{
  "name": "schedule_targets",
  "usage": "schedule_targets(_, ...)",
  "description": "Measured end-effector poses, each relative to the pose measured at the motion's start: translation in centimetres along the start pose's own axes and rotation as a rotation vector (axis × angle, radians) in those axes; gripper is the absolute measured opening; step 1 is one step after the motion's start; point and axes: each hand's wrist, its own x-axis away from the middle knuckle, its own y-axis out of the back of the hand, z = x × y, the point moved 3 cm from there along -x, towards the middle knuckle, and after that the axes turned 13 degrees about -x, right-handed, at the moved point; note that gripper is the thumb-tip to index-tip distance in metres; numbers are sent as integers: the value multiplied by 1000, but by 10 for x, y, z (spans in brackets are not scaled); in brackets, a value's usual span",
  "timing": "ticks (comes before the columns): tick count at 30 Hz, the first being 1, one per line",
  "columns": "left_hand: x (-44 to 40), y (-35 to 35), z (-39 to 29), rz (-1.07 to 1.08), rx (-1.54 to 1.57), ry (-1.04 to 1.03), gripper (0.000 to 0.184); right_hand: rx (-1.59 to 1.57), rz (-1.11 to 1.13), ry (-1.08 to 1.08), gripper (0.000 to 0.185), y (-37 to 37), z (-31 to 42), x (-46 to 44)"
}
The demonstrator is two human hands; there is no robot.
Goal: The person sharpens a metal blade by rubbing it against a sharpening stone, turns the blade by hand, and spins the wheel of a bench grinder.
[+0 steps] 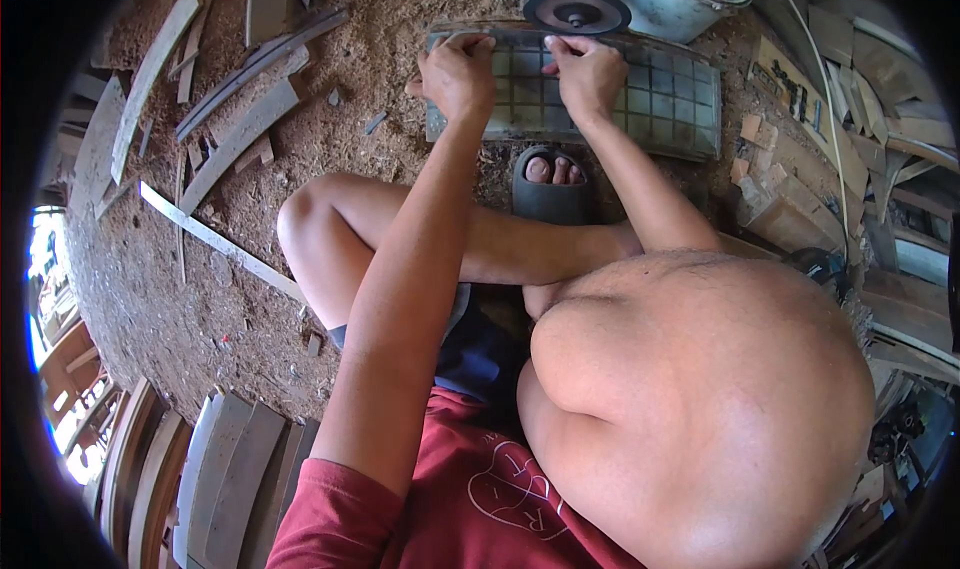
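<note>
My left hand (459,73) is over the upper left part of a greenish, grid-lined panel (670,104), with its thumb and fingertips pinched together. My right hand (590,77) is a short way to the right, its thumb and curled fingers also pinched near the panel's far edge. Anything between the fingertips is too small or hidden to make out. Just beyond my right hand sits a round grinding disc (577,11) on a greenish machine body. My sandalled foot (552,184) rests at the panel's near edge.
A white bucket (690,4) stands right of the disc. Curved wood strips (240,144) and a long pale strip (220,241) lie on the sawdust-covered ground (200,309). Curved boards (230,479) stand at lower left. Wood offcuts (790,204) and a cable (835,119) are at right.
</note>
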Motion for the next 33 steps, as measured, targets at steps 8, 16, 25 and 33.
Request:
schedule_targets(8, -11, 58, 28, 409, 969, 108, 24, -324, 132, 502, 9, -10, 86, 51)
schedule_targets(16, 18, 108, 12, 652, 1631, 0, 30, -301, 219, 948, 18, 8, 143, 86)
schedule_targets(25, 44, 122, -7, 784, 1842, -109, 36, -294, 228, 1114, 26, 16, 147, 101)
schedule_targets(33, 49, 118, -10, 884, 1961, -158, 38, -283, 269, 1165, 25, 22, 149, 104)
